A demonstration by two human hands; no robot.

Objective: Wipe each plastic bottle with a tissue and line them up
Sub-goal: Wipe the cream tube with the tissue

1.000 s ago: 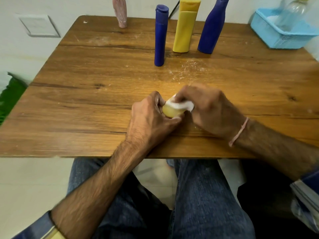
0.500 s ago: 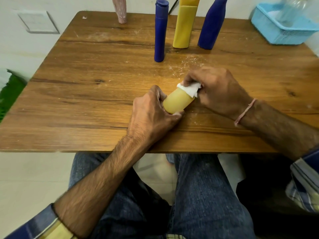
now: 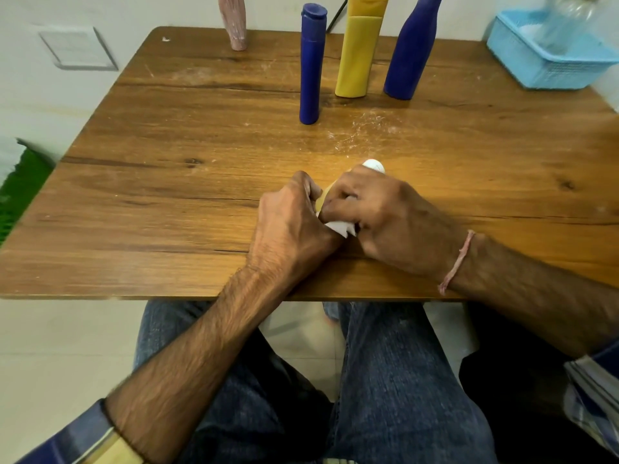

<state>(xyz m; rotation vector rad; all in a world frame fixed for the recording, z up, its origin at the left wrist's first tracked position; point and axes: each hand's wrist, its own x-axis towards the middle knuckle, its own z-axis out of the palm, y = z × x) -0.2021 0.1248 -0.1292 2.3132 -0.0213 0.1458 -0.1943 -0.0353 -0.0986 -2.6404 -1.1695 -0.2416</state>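
A small yellow bottle (image 3: 324,195) with a white cap (image 3: 373,164) lies tilted on the wooden table (image 3: 167,202), mostly hidden by my hands. My left hand (image 3: 288,226) grips its near end. My right hand (image 3: 378,216) is wrapped over the bottle's body and presses a white tissue (image 3: 341,227) against it. At the far side stand a slim blue bottle (image 3: 312,65), a tall yellow bottle (image 3: 358,51), a curved dark blue bottle (image 3: 410,51) and a pink bottle (image 3: 234,23).
A light blue plastic basket (image 3: 549,67) sits at the table's far right corner with a clear bottle (image 3: 566,25) inside it. White dust marks the wood (image 3: 365,128) behind my hands. My knees are below the near edge.
My right hand slid the tissue from the bottle's far end back toward my left hand. The white cap now shows beyond my right knuckles.
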